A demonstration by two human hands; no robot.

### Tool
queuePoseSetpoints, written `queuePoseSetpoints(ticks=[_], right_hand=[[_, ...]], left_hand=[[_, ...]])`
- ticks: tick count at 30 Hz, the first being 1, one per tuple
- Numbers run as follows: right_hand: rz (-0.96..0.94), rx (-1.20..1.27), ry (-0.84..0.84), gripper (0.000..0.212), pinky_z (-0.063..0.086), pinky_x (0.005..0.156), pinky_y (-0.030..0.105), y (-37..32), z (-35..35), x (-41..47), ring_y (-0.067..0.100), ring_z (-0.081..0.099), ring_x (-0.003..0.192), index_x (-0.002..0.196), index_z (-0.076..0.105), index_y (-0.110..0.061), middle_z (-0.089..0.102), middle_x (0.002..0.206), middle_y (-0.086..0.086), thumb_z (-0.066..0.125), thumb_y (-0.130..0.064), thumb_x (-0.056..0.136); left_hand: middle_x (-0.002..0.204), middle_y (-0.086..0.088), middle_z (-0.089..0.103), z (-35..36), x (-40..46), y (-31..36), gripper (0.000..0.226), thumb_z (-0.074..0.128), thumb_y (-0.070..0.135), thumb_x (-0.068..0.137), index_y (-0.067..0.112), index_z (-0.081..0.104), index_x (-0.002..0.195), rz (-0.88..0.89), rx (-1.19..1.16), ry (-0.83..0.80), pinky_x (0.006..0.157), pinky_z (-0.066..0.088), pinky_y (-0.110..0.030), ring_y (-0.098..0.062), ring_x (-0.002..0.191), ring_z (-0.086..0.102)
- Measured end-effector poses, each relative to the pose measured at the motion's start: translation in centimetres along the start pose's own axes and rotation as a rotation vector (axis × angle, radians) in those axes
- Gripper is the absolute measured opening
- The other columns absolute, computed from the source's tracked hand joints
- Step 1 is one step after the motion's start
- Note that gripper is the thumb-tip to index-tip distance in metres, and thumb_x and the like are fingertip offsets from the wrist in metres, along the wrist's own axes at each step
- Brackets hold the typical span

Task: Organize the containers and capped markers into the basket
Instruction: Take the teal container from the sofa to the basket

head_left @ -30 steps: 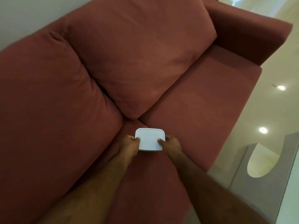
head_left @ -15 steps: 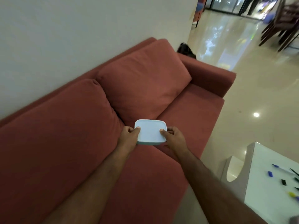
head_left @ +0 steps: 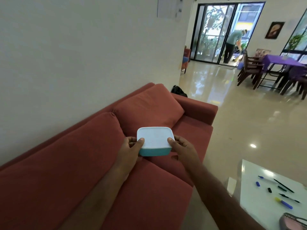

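Container: teal box with a pale lid (head_left: 155,141), carried level above the seat of the red sofa (head_left: 149,193) — clear of the cushions, not resting on them.
Left hand: left hand (head_left: 131,146) grips the box's left edge, thumb on the lid, fingers curled under.
Right hand: right hand (head_left: 181,149) grips the right edge the same way, thumb on the lid's corner.
Markers: several markers and loose caps (head_left: 280,191) lie scattered on the white table (head_left: 249,193) at lower right; whether each is capped cannot be told.
Basket: a dark rim with pink inside (head_left: 292,221) shows at the bottom right corner — probably the basket; its contents are out of view.
Progress: early, by my reading. This container has yet to reach the basket, and the markers wait on the table.
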State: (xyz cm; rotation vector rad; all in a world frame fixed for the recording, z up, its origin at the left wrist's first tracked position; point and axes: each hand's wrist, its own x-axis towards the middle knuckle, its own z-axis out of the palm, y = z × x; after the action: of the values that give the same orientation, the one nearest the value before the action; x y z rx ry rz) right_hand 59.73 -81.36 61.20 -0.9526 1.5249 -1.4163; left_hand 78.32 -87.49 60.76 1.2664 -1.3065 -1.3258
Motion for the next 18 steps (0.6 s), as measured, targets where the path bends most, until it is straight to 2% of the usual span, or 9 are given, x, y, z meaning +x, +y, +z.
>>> queuePoseSetpoints(ticks=[4, 6, 11, 14, 16, 18], right_hand=[[-0.067, 0.058, -0.046, 0.026, 0.050, 0.065, 0.013, -2.3, -0.8, -4.5, 0.001, 0.070, 0.092, 0.121, 0.066, -0.024, 0.074, 0.107, -0.009, 0.062, -0.023, 0.096], [-0.091, 0.074, -0.050, 0.029, 0.052, 0.068, 0.014, -3.0, -1.7, -6.2, 0.002, 0.070, 0.096, 0.125, 0.064, -0.025, 0.073, 0.112, -0.008, 0.060, -0.025, 0.097], [-0.127, 0.051, 0.020, 0.030, 0.057, 0.068, 0.023, -3.6, -5.1, -9.2, 0.009, 0.069, 0.101, 0.124, 0.062, -0.039, 0.071, 0.114, -0.010, 0.061, -0.037, 0.094], [-0.149, 0.019, 0.061, 0.029, 0.062, 0.076, 0.036, -3.3, -7.6, -10.9, 0.013, 0.068, 0.101, 0.118, 0.060, -0.049, 0.069, 0.113, -0.011, 0.062, -0.048, 0.090], [-0.158, 0.008, 0.111, 0.040, 0.062, 0.077, 0.039, -3.0, -9.7, -12.3, 0.014, 0.067, 0.102, 0.123, 0.059, -0.045, 0.067, 0.115, -0.009, 0.064, -0.057, 0.085], [-0.156, 0.011, 0.148, 0.050, 0.062, 0.074, 0.036, -2.9, -11.8, -13.6, 0.016, 0.068, 0.104, 0.127, 0.057, -0.036, 0.066, 0.117, -0.007, 0.064, -0.059, 0.084]], left_hand=[[0.108, 0.001, 0.067, -0.3, -4.1, 1.8, 0.022, 0.061, 0.039, 0.094, 0.025, 0.058, 0.110, 0.062, -0.038, -0.023, 0.068, 0.058, -0.031, -0.017, 0.097, 0.068], [0.108, 0.001, 0.068, 0.1, -5.8, 2.5, 0.023, 0.060, 0.040, 0.095, 0.025, 0.059, 0.112, 0.077, -0.054, -0.038, 0.069, 0.059, -0.033, -0.020, 0.097, 0.069], [0.105, 0.001, 0.071, 2.4, -9.1, 3.6, 0.025, 0.060, 0.044, 0.093, 0.028, 0.060, 0.112, 0.095, -0.072, -0.097, 0.083, 0.059, -0.051, -0.027, 0.098, 0.070], [0.103, -0.002, 0.071, 4.3, -10.7, 4.3, 0.025, 0.061, 0.043, 0.093, 0.026, 0.061, 0.111, 0.113, -0.086, -0.135, 0.079, 0.060, -0.047, -0.028, 0.097, 0.070], [0.103, -0.005, 0.071, 5.9, -11.7, 4.9, 0.026, 0.062, 0.044, 0.092, 0.026, 0.062, 0.111, 0.131, -0.089, -0.171, 0.074, 0.060, -0.042, -0.030, 0.097, 0.070], [0.100, -0.003, 0.070, 7.4, -12.8, 5.4, 0.028, 0.064, 0.047, 0.090, 0.028, 0.063, 0.110, 0.140, -0.090, -0.208, 0.078, 0.059, -0.046, -0.028, 0.095, 0.069]])
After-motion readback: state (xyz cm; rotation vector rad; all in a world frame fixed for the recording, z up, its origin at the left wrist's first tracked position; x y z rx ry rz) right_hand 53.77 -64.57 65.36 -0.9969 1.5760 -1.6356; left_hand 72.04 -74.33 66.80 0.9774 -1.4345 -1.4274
